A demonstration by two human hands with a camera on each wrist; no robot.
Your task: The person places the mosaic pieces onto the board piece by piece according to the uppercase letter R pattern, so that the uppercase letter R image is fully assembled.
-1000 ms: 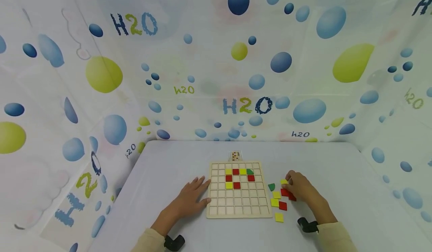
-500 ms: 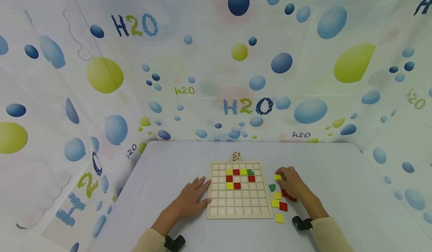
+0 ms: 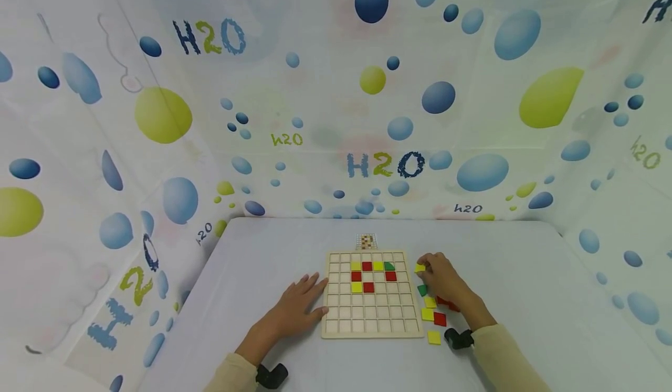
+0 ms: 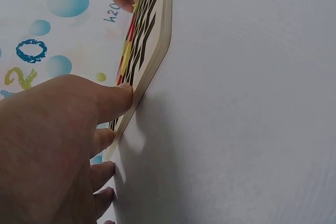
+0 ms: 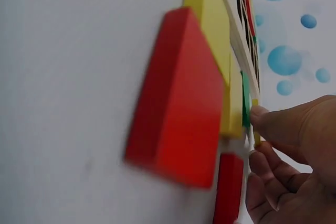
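A square wooden grid board (image 3: 373, 313) lies on the table with red, yellow and green tiles set in its upper cells. My left hand (image 3: 296, 310) rests along the board's left edge, fingers spread; in the left wrist view its thumb (image 4: 118, 100) touches the board's rim. Just off the board's upper right side, my right hand (image 3: 443, 276) pinches a yellow tile (image 3: 420, 268) between thumb and fingertips. The right wrist view shows that yellow tile (image 5: 256, 124) edge-on at the thumb. Below the hand lies a green round-edged tile (image 3: 422, 290).
Loose tiles lie right of the board: a red tile (image 3: 440, 319), a lone yellow tile (image 3: 434, 338) nearest me, and several others, some partly under the right hand. A small printed pattern card (image 3: 366, 241) sits behind the board's far edge.
My right hand has picked the yellow tile from the upper end of the loose pile and carried it left, toward the board. The left hand stays in place.
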